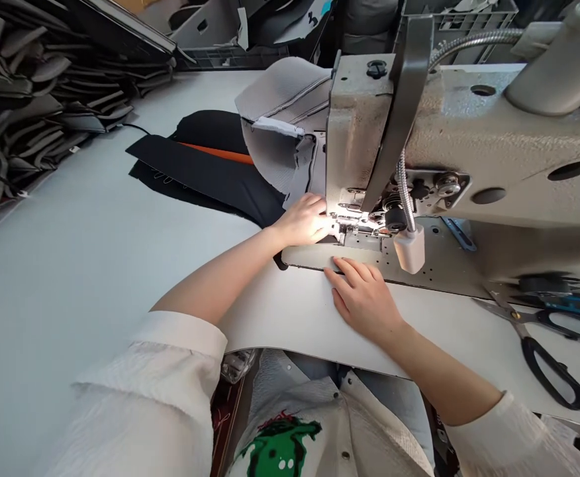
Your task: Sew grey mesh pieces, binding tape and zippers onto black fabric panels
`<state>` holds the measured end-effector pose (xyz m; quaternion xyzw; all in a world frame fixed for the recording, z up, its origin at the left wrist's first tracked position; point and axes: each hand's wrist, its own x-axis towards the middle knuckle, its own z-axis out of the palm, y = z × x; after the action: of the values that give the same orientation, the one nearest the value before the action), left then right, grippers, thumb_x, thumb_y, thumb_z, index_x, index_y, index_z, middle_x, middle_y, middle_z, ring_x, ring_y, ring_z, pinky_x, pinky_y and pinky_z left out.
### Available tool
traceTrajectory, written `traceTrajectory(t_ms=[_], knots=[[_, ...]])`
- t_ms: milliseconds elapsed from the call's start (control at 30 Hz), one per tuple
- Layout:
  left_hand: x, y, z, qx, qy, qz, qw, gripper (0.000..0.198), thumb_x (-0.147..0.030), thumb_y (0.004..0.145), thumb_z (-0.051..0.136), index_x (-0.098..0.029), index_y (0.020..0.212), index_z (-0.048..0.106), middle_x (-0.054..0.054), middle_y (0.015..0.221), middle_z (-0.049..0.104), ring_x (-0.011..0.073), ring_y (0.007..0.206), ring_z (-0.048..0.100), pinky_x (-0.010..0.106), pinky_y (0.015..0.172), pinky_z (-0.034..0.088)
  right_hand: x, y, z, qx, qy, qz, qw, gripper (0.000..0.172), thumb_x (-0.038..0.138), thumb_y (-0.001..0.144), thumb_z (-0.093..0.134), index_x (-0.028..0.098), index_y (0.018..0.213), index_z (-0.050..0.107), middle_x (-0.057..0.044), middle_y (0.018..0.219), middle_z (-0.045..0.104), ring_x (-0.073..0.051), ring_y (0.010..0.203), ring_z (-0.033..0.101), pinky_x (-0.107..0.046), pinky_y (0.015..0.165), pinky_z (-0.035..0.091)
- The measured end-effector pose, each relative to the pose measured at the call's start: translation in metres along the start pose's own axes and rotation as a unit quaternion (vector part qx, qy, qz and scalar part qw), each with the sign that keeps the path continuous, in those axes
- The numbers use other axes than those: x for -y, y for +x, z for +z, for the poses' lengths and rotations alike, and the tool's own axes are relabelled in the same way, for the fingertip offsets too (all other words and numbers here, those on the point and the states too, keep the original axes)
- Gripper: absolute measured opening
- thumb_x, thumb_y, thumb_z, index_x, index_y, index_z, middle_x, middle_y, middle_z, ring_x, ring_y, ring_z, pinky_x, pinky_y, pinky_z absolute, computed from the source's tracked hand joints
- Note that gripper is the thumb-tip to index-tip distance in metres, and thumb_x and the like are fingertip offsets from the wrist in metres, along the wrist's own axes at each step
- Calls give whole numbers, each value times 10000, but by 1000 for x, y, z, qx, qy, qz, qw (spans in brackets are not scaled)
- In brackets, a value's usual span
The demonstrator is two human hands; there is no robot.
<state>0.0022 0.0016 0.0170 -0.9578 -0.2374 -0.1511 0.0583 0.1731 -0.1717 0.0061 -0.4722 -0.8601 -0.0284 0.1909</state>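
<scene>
My left hand (pixel 306 220) is beside the needle area of a sewing machine (pixel 359 132), its fingers curled over the edge of a black fabric piece (pixel 220 175). The fingertips are partly lost in the lamp glare. Joined or lying against the black fabric is a light grey padded fabric piece (pixel 280 99), bunched behind the machine head. An orange strip (pixel 215 154) shows between the black layers. My right hand (pixel 364 295) rests with fingers spread on the front edge of the metal machine bed (pixel 314 256), holding nothing.
Black-handled scissors (pixel 543 338) lie half spread on the white table (pixel 96 265) at right. A small lamp (pixel 409 248) on a flexible metal neck hangs by the needle. Stacks of grey padded pieces (pixel 36 86) fill the back left. Grey crates (pixel 205 26) stand behind the table.
</scene>
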Motion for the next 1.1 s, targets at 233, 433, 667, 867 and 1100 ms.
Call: traceTrajectory(t_ms=[233, 433, 667, 867, 1100], knots=[[2, 3, -5, 8, -31, -34, 999, 269, -263, 864, 491, -186, 997, 713, 97, 1089, 659, 265, 1092, 560, 433, 978, 416, 1, 1, 1, -4, 32, 14, 999, 312, 173, 923, 446, 155, 1194, 599, -133, 1301, 559, -260, 1169, 496, -402, 898, 391], [1, 0, -4, 2, -15, -40, 999, 277, -219, 864, 462, -192, 944, 726, 88, 1080, 662, 266, 1075, 569, 430, 945, 449, 2, 2, 3, -10, 47, 28, 998, 314, 156, 919, 438, 169, 1189, 597, -129, 1296, 561, -254, 1181, 484, -401, 896, 392], [-10, -32, -11, -31, -1, -73, 997, 338, -209, 896, 408, -246, 1048, 708, 106, 1178, 578, 262, 1182, 492, 415, 980, 428, 0, -1, 4, -7, 67, 29, 997, 316, 177, 932, 423, 173, 1200, 591, -125, 1320, 541, -260, 1191, 467, -409, 902, 387], [33, -96, -45, 77, 94, -161, 979, 681, -526, 830, 556, -169, 1398, 435, 179, 1536, 196, 380, 1415, 171, 543, 1130, 203, -2, 0, 3, 4, 105, 38, 994, 301, 181, 921, 446, 192, 1175, 607, -117, 1302, 543, -266, 1174, 457, -417, 912, 379], [52, -63, -67, 262, 212, -270, 902, 555, -154, 827, 404, -151, 1382, 414, 171, 1340, 501, 302, 1202, 505, 427, 974, 439, -4, 2, 3, 0, 149, 56, 987, 265, 172, 903, 487, 213, 1116, 639, -100, 1241, 571, -250, 1129, 474, -404, 915, 377]])
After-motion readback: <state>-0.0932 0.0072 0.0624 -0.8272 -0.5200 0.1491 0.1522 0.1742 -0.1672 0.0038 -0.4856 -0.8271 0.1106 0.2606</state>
